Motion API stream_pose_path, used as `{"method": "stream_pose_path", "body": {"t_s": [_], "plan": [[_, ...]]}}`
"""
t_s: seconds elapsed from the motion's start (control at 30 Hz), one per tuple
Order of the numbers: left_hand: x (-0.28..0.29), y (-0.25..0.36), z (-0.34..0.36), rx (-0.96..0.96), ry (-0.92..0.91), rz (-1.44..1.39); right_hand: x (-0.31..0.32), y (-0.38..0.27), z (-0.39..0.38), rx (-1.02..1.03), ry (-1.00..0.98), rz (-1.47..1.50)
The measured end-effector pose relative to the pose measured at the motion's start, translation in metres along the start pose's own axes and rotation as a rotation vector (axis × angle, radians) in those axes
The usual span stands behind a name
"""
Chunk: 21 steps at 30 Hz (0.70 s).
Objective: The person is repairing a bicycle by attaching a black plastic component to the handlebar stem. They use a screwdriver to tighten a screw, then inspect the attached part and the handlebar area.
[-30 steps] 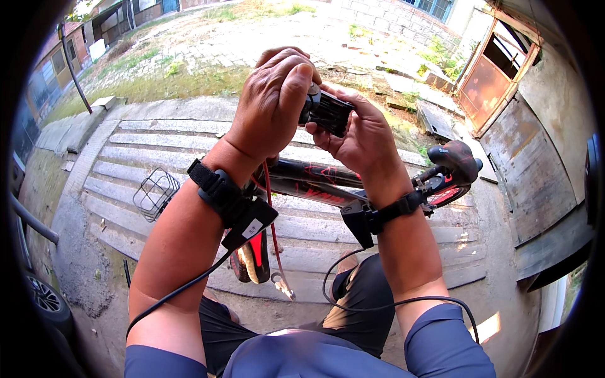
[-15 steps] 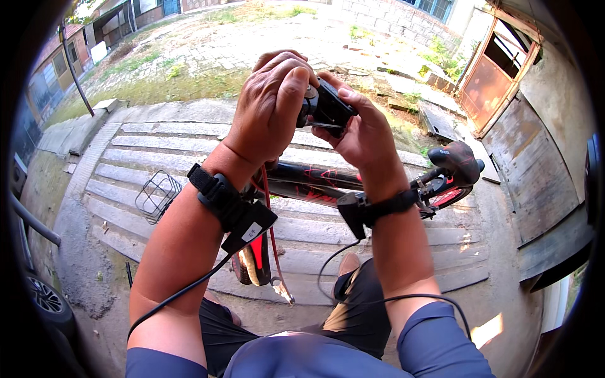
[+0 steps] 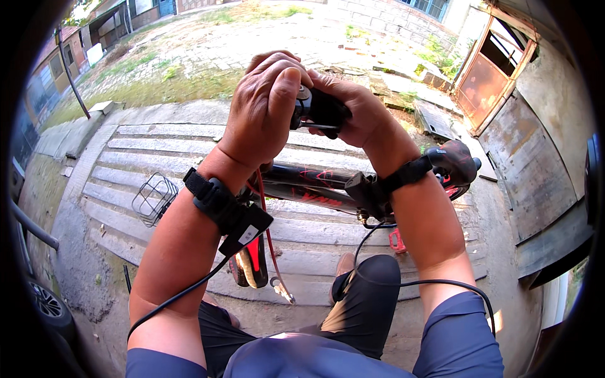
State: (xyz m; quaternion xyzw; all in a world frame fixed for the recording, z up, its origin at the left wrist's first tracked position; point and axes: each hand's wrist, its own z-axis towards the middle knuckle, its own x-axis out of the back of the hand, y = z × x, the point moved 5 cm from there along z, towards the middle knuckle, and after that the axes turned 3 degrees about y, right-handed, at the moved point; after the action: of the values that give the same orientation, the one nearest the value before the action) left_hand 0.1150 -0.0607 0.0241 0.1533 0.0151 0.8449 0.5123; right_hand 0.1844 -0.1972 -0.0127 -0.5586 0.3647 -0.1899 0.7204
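Both hands meet above the bicycle frame (image 3: 309, 176), around a black blocky part (image 3: 328, 113) with a silver metal fitting on its left side. My left hand (image 3: 265, 104) is closed against that fitting, its fingertips hidden behind. My right hand (image 3: 356, 107) wraps round the right side of the black part, thumb along its top. What exactly the part is, I cannot make out. Below my left wrist, a red cable (image 3: 271, 236) hangs down to a loose metal end (image 3: 283, 292). Beside it shows the front wheel (image 3: 250, 268) with a red stripe.
The black saddle (image 3: 455, 160) is at the right, and a red pedal (image 3: 397, 240) shows beside my right forearm. A wire basket (image 3: 154, 198) stands on the slatted stone paving at the left. A car wheel (image 3: 49, 302) is at the left rim; a rusty door (image 3: 485, 85) stands far right.
My right hand has rolled over the black part, its thumb now on top and its forearm swung out to the right. The left hand has hardly moved. The red pedal has come into sight.
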Motion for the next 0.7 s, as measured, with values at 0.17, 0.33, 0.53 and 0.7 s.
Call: {"method": "stream_pose_path", "body": {"t_s": [0.17, 0.33, 0.53, 0.7], "plan": [[-0.001, 0.001, 0.001, 0.013, -0.01, -0.018, 0.006, 0.001, -0.004, 0.085, 0.018, -0.025], [0.0, 0.001, 0.001, 0.021, 0.001, -0.019, 0.001, -0.01, -0.01, 0.265, 0.01, -0.136], [-0.001, 0.003, 0.003, 0.01, 0.0, -0.046, -0.008, -0.023, -0.027, 0.489, 0.074, -0.33], [0.001, 0.0, 0.002, 0.003, 0.018, -0.046, -0.019, -0.033, -0.039, 0.611, 0.104, -0.526]]}}
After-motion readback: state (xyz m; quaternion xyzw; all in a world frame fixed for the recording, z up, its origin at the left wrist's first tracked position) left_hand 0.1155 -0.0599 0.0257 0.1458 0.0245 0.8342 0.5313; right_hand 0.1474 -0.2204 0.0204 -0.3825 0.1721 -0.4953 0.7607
